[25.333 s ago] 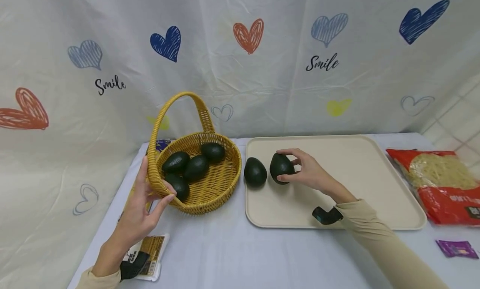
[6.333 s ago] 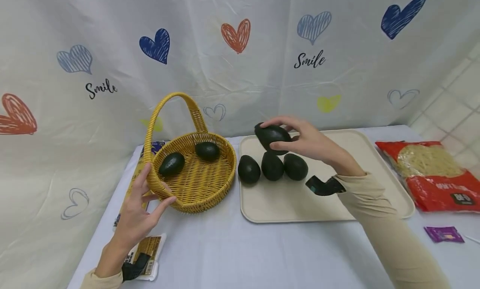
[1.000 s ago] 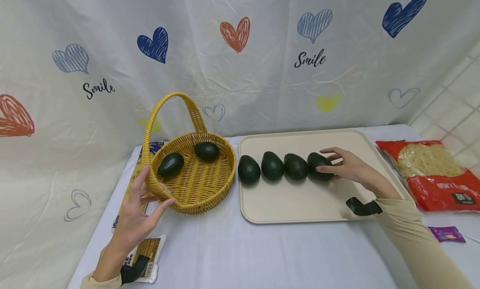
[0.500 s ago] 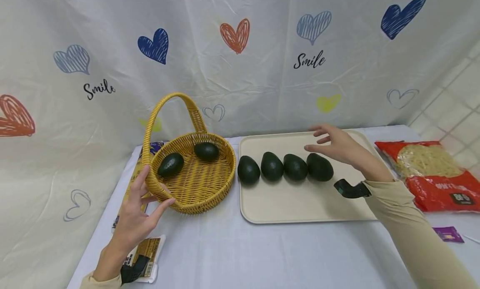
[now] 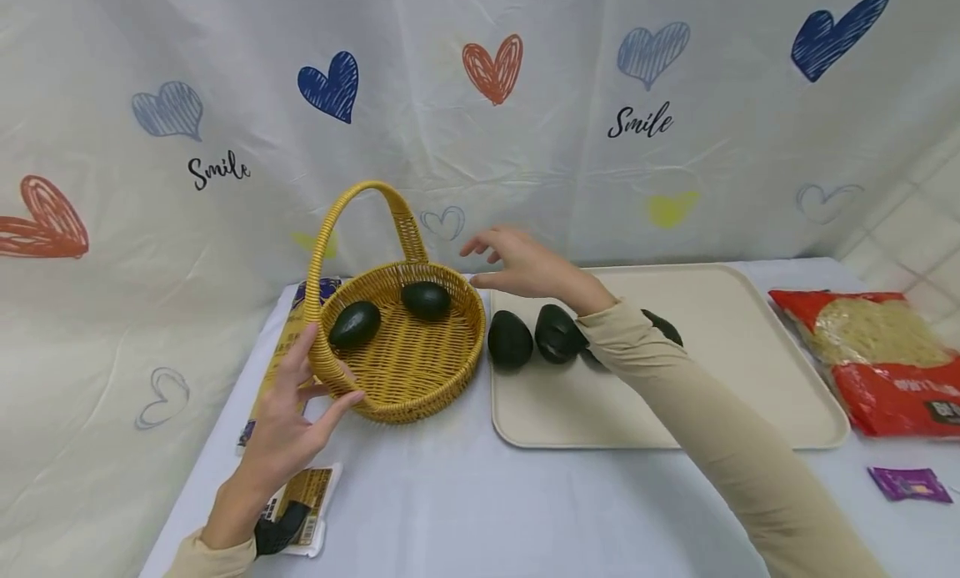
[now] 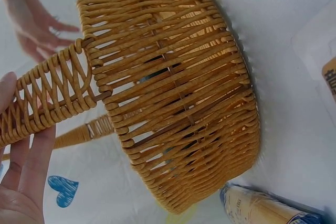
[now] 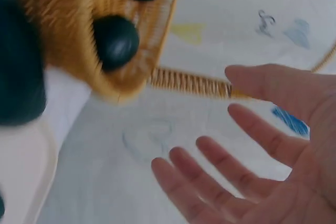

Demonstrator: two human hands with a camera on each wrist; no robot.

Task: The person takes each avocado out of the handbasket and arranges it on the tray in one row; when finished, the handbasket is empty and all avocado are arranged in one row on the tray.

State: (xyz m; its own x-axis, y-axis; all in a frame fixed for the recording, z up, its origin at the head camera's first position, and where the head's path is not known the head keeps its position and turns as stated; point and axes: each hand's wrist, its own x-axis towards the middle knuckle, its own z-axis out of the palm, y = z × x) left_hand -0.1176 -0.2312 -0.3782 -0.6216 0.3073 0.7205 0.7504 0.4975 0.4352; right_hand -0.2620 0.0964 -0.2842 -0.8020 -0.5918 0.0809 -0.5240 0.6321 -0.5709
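Observation:
My left hand grips the yellow wicker basket where its arched handle meets the near left rim. In the left wrist view, its thumb and fingers lie around the woven handle. Inside the basket are two dark green avocados, one at the left and one at the back. My right hand is in the air just right of the basket's rim, fingers spread and holding nothing. Several avocados stand in a row on the cream tray, some partly hidden by the right sleeve.
A red bag of noodles lies right of the tray, with a small purple packet nearer. Behind the basket's left side is a yellow and blue package. A brown and white packet lies beside the left wrist.
Earlier, my right hand moved avocados from the basket to the tray, leaving two inside. It has since let go of the last one placed and moved left to the basket. Left hand keeps its grip.

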